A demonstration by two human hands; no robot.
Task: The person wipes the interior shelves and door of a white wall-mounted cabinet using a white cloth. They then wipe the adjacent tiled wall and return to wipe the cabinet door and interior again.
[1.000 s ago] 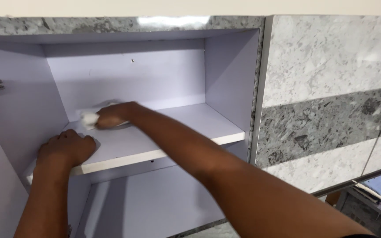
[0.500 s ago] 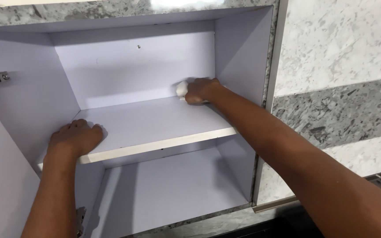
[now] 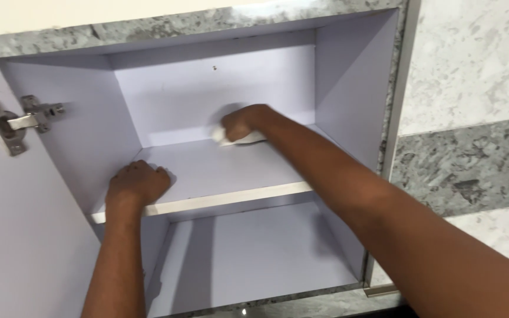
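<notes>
A white cloth (image 3: 238, 138), apparently bunched, is clenched in the right hand (image 3: 244, 122), shifted back to shelf (image 3: 231, 171) centre; left hand (image 3: 136, 184) is fisted, empty, on its front edge.

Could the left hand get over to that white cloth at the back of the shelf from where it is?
Probably yes. The left hand rests on the shelf's front edge, and the bare board lies open between it and the white cloth, which the right hand grips near the back wall. Only that hand covers it.

The right hand (image 3: 240, 122) has slid the white cloth (image 3: 240, 139) leftward along the shelf (image 3: 219, 171), back from the right corner toward the middle.
</notes>
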